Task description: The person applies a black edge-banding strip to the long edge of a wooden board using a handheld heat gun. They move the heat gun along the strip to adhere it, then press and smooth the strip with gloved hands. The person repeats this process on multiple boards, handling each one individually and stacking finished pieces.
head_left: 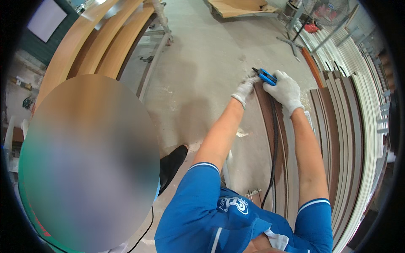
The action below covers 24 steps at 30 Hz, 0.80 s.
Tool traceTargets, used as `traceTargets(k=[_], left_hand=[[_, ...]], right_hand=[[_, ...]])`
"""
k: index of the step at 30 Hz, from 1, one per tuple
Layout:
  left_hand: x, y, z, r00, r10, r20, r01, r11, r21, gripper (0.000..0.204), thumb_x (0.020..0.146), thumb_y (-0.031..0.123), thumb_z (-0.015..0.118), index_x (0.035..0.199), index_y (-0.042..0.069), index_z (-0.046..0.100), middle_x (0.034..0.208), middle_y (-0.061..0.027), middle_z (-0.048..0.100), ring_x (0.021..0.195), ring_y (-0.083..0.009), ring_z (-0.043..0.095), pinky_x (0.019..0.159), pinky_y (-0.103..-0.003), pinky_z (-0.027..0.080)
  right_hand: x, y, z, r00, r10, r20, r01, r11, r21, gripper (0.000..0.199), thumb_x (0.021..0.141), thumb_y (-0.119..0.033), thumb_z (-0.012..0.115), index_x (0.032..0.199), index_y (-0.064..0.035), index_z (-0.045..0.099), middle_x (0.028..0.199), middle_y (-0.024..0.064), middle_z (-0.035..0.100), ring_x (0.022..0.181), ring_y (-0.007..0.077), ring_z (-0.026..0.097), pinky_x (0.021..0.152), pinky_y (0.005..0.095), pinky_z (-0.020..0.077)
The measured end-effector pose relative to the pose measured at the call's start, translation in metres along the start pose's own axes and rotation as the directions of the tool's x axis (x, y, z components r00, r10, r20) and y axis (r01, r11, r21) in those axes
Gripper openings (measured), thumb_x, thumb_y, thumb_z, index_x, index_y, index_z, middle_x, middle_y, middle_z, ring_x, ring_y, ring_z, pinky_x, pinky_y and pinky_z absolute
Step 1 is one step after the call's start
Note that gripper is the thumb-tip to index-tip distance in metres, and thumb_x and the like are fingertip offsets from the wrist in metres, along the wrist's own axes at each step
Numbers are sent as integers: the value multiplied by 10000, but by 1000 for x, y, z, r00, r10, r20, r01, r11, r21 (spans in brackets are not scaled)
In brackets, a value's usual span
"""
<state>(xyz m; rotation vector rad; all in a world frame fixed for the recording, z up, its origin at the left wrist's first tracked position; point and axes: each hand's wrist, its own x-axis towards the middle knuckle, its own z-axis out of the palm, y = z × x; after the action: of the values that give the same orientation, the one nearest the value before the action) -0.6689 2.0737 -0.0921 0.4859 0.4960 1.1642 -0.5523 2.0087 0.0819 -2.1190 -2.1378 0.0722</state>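
gripping blue tool [267, 77] in right hand [287, 88] at end of brown board [265, 107], beside left hand [244, 89] (cannot tell if pinching); keep black cable [275, 143] slack, steady aim.

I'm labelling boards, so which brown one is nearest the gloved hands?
The brown board whose far end lies between the left hand and right hand; the other brown boards lie farther right.
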Motion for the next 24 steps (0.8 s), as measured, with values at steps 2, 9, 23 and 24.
traceTargets(k=[2, 9, 23, 24], left_hand=[[-2, 2, 0, 998, -61, 3, 62, 996, -62, 280, 959, 2, 670, 1215, 106, 719, 1120, -25, 758, 1003, -163, 730, 881, -335, 611], [-5, 13, 4, 990, -103, 96, 105, 994, -17, 221, 955, 17, 694, 1163, 91, 713, 1098, -23, 749, 985, -144, 721, 872, -306, 603], [-14, 37, 4, 979, -114, 169, 104, 992, 67, 248, 980, 75, 717, 1223, 28, 709, 1156, -49, 746, 1063, -167, 701, 943, -313, 574], [-15, 39, 4, 978, -129, 162, 117, 990, 80, 244, 980, 71, 715, 1219, 25, 708, 1147, -51, 748, 1049, -166, 705, 935, -311, 578]], right_hand=[[1, -1, 0, 1000, -15, 2, 15, 1000, 24, 443, 778, -424, 706, 1080, -101, 721, 1073, 162, 727, 1015, 369, 716, 881, 495, 565], [-2, -3, 1, 1000, 8, -11, -8, 999, 31, 390, 795, -395, 718, 1058, -107, 710, 1052, 159, 720, 978, 373, 716, 843, 499, 557], [-1, 13, 4, 997, 25, 76, -42, 970, 238, 575, 745, -495, 792, 1172, -118, 710, 1097, 163, 734, 1051, 367, 703, 906, 470, 539], [-1, 12, 4, 994, 47, 96, -68, 969, 237, 588, 744, -498, 794, 1191, -126, 710, 1108, 157, 736, 1056, 363, 704, 908, 467, 539]])
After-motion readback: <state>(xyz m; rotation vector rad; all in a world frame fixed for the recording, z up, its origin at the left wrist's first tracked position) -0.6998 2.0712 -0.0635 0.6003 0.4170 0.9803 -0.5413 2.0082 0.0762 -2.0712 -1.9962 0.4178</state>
